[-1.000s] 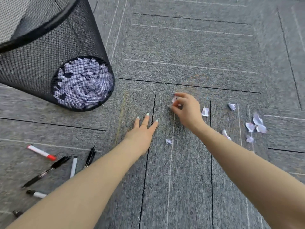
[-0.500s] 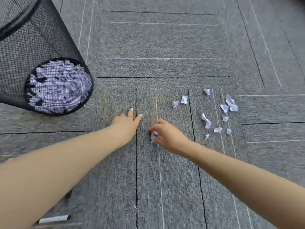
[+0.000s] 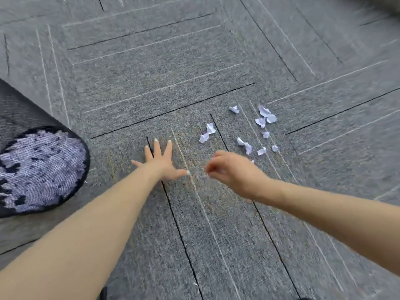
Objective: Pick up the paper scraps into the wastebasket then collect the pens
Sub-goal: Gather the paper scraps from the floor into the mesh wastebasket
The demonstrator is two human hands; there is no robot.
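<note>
The scraps [image 3: 251, 131] lie loose on the carpet [image 3: 151, 61] ahead and to the right of our hands — a scatter of small white pieces, some touching in pairs, the rest a little apart from one another. Our right hand [image 3: 232, 173] hangs just short of the nearest of them, fingers curled with thumb and forefinger drawn together; something pale shows at the fingertips, but the blur is too strong for us to tell whether a scrap is pinched there or the hand holds nothing. Our left hand [image 3: 161, 164] lies flat on the carpet, fingers spread and straight, gripping nothing; it looks to be bracing us as we lean forward.

Well to the left stands the wastebasket [image 3: 26, 169], a black mesh thing whose bottom already shows pale with paper. No pens are in view.

We judge that we are in the first step, gathering scraps, and well short of finishing it, since a good cluster is left on the floor. The next move calls for carrying whatever the right hand has across to the basket, or reaching on into the cluster — small, light pieces on rough pile, so a fine pinch at each one, and care not to flick neighbours away.
</note>
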